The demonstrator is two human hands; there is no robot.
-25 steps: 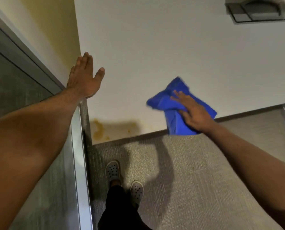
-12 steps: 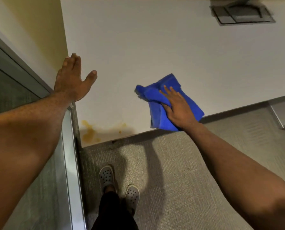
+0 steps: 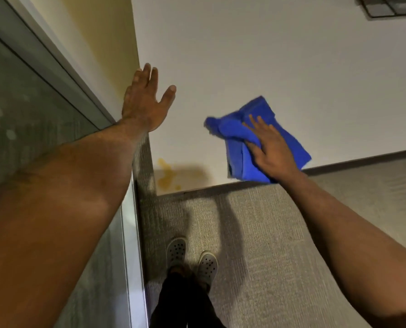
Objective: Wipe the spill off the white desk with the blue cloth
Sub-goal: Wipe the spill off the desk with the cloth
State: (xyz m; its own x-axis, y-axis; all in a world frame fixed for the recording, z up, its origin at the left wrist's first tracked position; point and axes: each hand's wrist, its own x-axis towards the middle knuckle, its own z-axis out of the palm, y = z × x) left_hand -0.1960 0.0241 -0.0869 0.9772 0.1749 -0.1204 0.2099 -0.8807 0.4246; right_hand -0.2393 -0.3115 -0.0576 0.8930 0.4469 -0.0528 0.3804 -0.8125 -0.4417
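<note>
A crumpled blue cloth lies on the white desk near its front edge. My right hand presses flat on top of the cloth with fingers spread, holding it against the desk. A yellow-orange spill stains the desk's front left corner, a short way left of the cloth and apart from it. My left hand rests open and flat at the desk's left edge, beyond the spill, holding nothing.
A glass partition with a metal frame runs along the left, against the desk's side. A grey grommet cover sits in the desk at the far right. Below are grey carpet and my shoes.
My right hand and the cloth have stayed near the desk's front edge, the cloth's left fold shifting slightly. The view moved; my left hand stays flat at the desk's left edge.
</note>
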